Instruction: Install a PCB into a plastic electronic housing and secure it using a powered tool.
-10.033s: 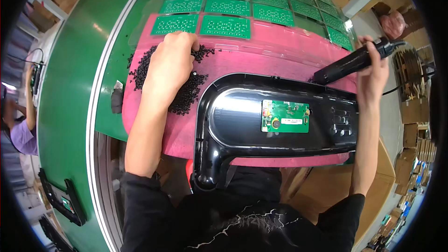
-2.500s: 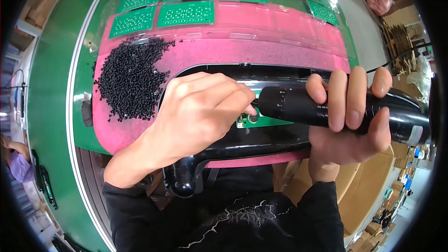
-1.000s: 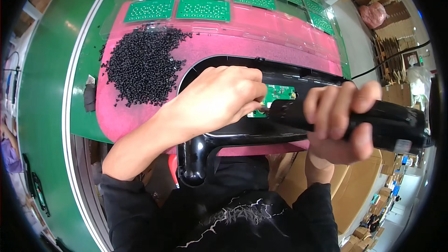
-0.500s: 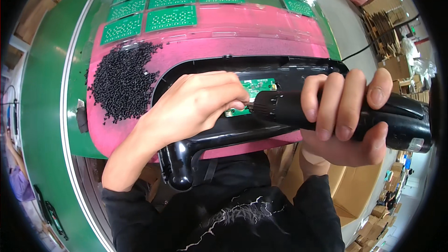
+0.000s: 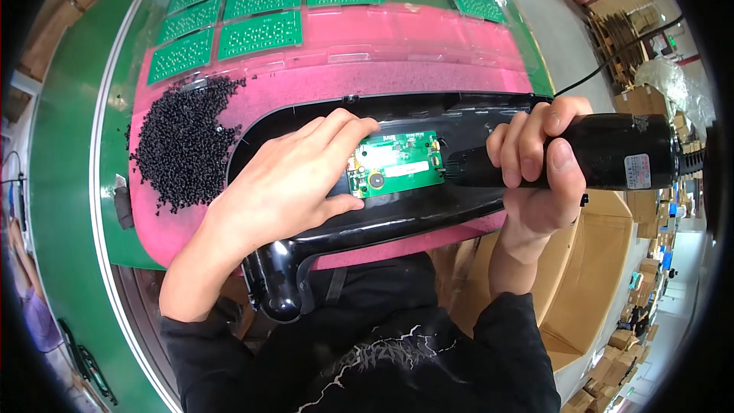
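Left hand [image 5: 287,180] flat, fingers spread, pressing black plastic housing [image 5: 382,222] beside green circuit board [image 5: 397,163]. Right hand [image 5: 535,168] fist-wrapped around black electric screwdriver [image 5: 604,162], held horizontal, tip at board's right edge. Housing lies on pink mat [image 5: 428,69].

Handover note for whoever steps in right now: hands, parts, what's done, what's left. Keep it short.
Left hand: flat on the black plastic housing, fingertips at the left edge of the small green circuit board seated in it.
Right hand: gripped around the black electric screwdriver, tip pointed at the board's right edge.
Housing lies on the pink mat. Pile of black screws on the mat to the left; spare green boards in rows beyond.
Done: board placed in housing.
Left: cannot tell which screws are in; check each before driving more.
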Demonstrator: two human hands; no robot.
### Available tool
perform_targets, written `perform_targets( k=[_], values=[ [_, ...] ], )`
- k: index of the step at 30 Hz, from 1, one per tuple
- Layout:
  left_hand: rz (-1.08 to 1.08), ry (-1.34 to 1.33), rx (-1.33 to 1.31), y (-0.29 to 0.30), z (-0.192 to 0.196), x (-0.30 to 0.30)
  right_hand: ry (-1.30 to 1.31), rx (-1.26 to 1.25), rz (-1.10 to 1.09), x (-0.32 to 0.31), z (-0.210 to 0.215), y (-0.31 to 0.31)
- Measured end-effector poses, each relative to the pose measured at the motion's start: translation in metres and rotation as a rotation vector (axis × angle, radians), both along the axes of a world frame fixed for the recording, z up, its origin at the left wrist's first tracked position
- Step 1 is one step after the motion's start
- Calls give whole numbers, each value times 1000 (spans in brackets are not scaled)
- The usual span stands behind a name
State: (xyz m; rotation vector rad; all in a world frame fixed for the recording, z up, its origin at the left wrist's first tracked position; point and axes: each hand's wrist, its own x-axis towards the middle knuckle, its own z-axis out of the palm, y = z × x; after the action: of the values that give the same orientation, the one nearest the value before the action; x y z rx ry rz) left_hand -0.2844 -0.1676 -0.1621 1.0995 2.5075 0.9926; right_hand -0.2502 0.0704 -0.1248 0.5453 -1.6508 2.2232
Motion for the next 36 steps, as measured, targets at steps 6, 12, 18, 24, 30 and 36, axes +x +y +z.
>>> perform_targets(
  k=[6, 12, 18, 24, 30, 36],
  values=[
    [-3, 6, -8, -1, -1, -2, -40, 47, 17, -4, -3, -1],
    [-144, 41, 231, 4, -2, -5, 89, -341, 311, 4, 10, -17],
    [-220, 126, 417, 3, -9, -8, 207, -322, 292, 1, 9, -29],
    [-183, 154, 423, 4, -11, -6, 244, -234, 279, 3, 12, -32],
    [-225, 108, 408, 3, -8, -7, 232, -126, 323, 7, 19, -19],
    [1, 11, 377, -1, 5, -3, 48, 52, 27, 5, 13, 0]
  ],
)
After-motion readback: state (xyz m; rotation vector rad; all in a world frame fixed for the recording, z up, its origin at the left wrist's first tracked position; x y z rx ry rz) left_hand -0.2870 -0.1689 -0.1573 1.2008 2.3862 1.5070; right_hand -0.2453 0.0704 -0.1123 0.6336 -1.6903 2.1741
